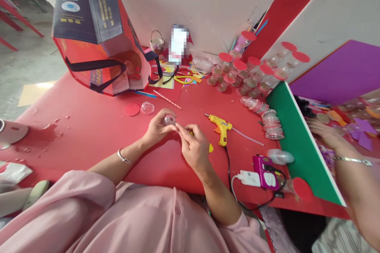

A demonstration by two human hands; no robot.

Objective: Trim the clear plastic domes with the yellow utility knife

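Note:
My left hand (162, 124) is closed around a small clear plastic cup or dome (169, 119), held just above the red table. Close against it, my right hand (192, 142) has its fingers bent around a yellow-handled tool (210, 148). Most of that tool is hidden by the hand, and its working end is too small to make out. Fingertips of the right hand point at the cup's near side. To the right lies a yellow glue gun (220, 127) with a clear glue stick in its back. A clear dome lid (147, 108) and a red disc (132, 109) lie beyond the left hand.
A large red and dark bag (97, 47) stands back left. Finished cup pieces with red discs (239, 65) cluster back right, near stacked clear cups (272, 124). A green divider (305, 142) borders a co-worker's arm (350, 166). A purple power strip (265, 172) trails cables.

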